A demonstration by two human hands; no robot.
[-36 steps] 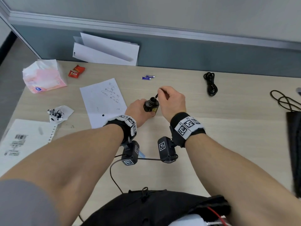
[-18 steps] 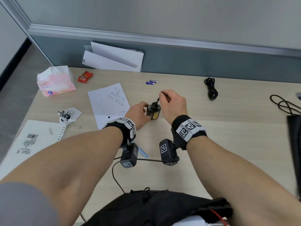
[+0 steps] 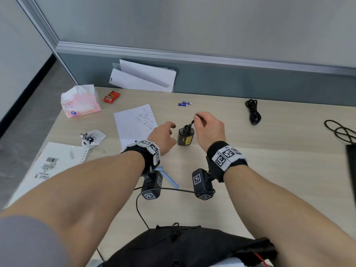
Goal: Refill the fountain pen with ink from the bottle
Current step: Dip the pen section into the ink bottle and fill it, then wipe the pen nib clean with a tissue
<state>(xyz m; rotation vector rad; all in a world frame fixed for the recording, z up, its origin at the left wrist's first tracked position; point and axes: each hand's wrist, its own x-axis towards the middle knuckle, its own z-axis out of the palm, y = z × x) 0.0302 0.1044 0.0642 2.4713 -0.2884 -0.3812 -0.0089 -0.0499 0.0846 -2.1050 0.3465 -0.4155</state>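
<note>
A small black ink bottle with a yellow label stands open on the desk between my hands. My right hand pinches the dark pen part at its upper end, and the lower tip dips into the bottle's mouth. Just left of the bottle, my left hand hovers with loosely curved fingers and does not touch it. A light blue pen barrel lies on the desk under my left wrist, partly hidden.
A written sheet lies left of my left hand, an ink-stained tissue and a tissue pack farther left. Two batteries lie behind the bottle, a coiled black cable at right, a black bag at the near edge.
My left hand has let go of the ink bottle and drawn slightly away to the left. My right hand keeps the pen part in the bottle's mouth.
</note>
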